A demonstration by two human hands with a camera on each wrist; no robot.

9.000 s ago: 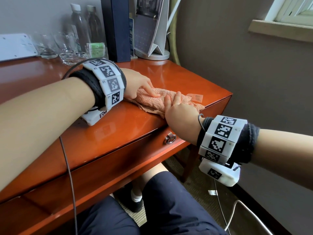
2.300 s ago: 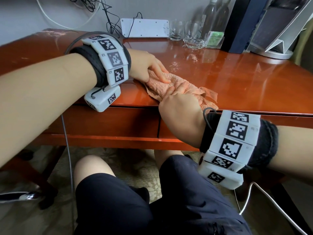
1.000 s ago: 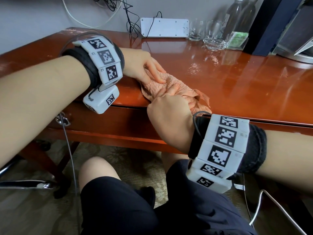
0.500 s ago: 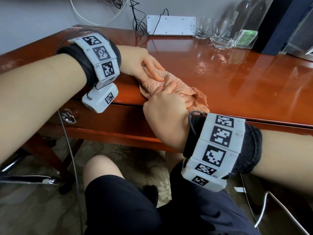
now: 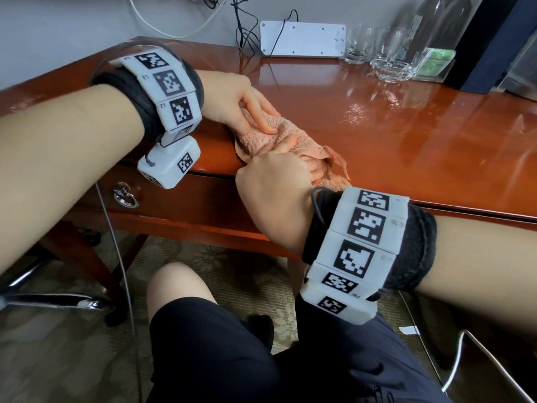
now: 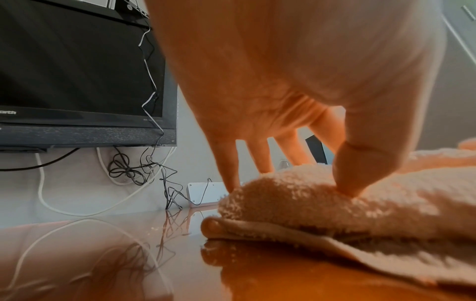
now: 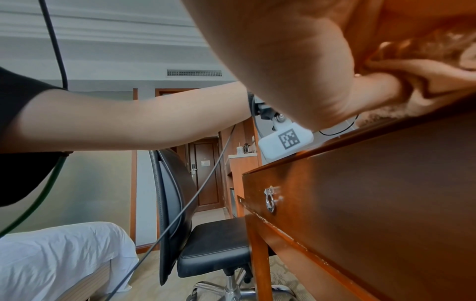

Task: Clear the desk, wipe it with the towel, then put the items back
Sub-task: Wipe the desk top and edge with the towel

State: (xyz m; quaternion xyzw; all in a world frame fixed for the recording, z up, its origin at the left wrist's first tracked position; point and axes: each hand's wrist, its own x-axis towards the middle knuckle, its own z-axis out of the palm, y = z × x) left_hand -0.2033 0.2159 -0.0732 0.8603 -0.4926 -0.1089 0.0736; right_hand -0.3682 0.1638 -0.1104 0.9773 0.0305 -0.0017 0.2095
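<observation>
A peach terry towel (image 5: pixel 293 132) lies bunched at the front edge of the red-brown desk (image 5: pixel 406 146), left of its middle. My left hand (image 5: pixel 261 123) presses on the towel's left part with straight fingers; in the left wrist view the thumb and fingertips of that hand (image 6: pixel 288 179) dig into the towel (image 6: pixel 360 213). My right hand (image 5: pixel 293 152) comes over the desk edge and grips the towel's near part with curled fingers. In the right wrist view the thumb of that hand (image 7: pixel 373 85) is tucked into the towel's (image 7: pixel 438 81) folds.
A white box (image 5: pixel 302 39) with cables, glasses (image 5: pixel 357 42), a glass ashtray (image 5: pixel 392 68), bottles and a green packet (image 5: pixel 433 64) stand along the back. A drawer ring pull (image 5: pixel 125 196) is below the left wrist. An office chair (image 7: pixel 195 234) stands on the left.
Both hands have slid the towel leftward along the desk's front edge, from the right end 9 s ago to left of the middle now. Their hold on it looks the same.
</observation>
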